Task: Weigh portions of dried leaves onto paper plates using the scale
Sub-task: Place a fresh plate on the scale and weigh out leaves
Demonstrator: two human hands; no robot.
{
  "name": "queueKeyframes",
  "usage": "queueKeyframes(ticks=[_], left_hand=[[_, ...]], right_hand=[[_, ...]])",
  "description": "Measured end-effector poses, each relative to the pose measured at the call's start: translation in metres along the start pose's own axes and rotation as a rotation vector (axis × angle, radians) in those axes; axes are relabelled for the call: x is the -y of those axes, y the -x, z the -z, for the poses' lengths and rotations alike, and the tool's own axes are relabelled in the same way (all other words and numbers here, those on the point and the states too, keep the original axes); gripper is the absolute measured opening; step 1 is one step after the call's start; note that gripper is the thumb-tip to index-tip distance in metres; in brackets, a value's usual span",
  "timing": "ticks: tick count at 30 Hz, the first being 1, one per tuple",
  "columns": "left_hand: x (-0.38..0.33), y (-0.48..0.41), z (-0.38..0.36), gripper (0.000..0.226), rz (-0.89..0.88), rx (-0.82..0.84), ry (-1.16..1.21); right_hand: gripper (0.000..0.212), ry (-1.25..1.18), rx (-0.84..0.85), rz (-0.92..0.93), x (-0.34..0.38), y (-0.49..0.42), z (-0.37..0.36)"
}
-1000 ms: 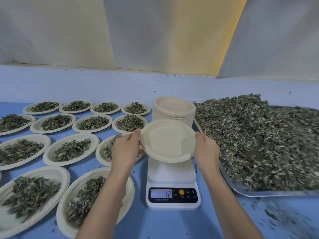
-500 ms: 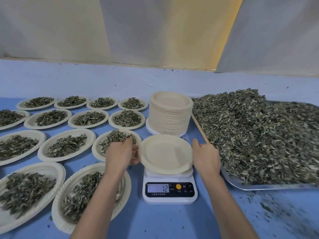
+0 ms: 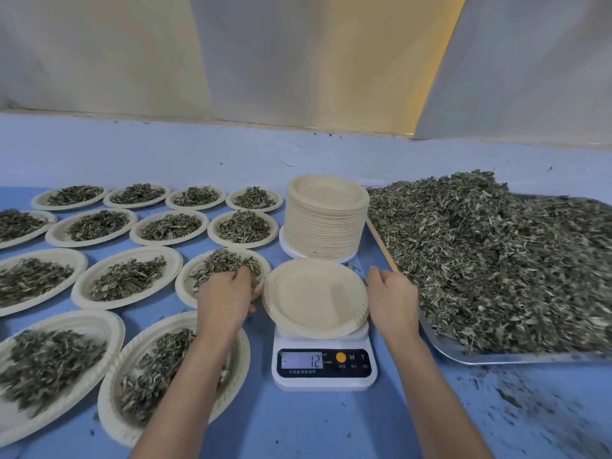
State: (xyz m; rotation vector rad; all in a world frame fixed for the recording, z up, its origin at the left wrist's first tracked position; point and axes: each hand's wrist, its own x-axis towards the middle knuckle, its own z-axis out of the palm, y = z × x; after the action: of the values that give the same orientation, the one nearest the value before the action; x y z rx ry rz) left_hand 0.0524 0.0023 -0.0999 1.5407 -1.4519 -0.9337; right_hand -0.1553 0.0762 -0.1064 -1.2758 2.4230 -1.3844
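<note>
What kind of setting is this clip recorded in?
Probably a small herb or tea portioning workbench: a metal tray heaped with dried leaves, a digital scale bearing an empty paper plate, and rows of filled plates on a blue table.

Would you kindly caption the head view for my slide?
Empty paper plate over the scale, left hand and right hand flanking it, dried leaves nearby.

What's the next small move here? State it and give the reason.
Probably take both hands clear so the empty plate sits free on the scale. The display shows minus 12, not zero, and the left hand and right hand are close against the plate's rim.
</note>
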Motion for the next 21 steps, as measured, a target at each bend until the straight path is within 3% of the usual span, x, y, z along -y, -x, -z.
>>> queueKeyframes(ticks=[4, 7, 9, 14, 21], left_hand=[[-0.009, 0.008, -0.001, 0.046, -0.217, -0.11, -0.1], [-0.026, 0.024, -0.014, 0.041, -0.342, -0.08, -0.067], [-0.037, 0.035, -0.026, 0.038, -0.418, -0.019, -0.064], [-0.059, 0.057, -0.063, 0.042, -0.509, 0.142, -0.112], [-0.064, 0.062, -0.086, 0.05, -0.592, 0.253, -0.137]], right_hand=[[0.026, 0.004, -0.132, 0.087, -0.006, -0.009, 0.016], [0.037, 0.188, -0.153, 0.111, -0.027, -0.024, 0.037], [0.045, 0.319, -0.018, 0.082, -0.044, -0.035, 0.049], [0.057, 0.598, 0.529, -0.159, -0.087, -0.047, 0.049], [0.048, 0.747, 0.467, 0.044, -0.085, -0.064, 0.031]])
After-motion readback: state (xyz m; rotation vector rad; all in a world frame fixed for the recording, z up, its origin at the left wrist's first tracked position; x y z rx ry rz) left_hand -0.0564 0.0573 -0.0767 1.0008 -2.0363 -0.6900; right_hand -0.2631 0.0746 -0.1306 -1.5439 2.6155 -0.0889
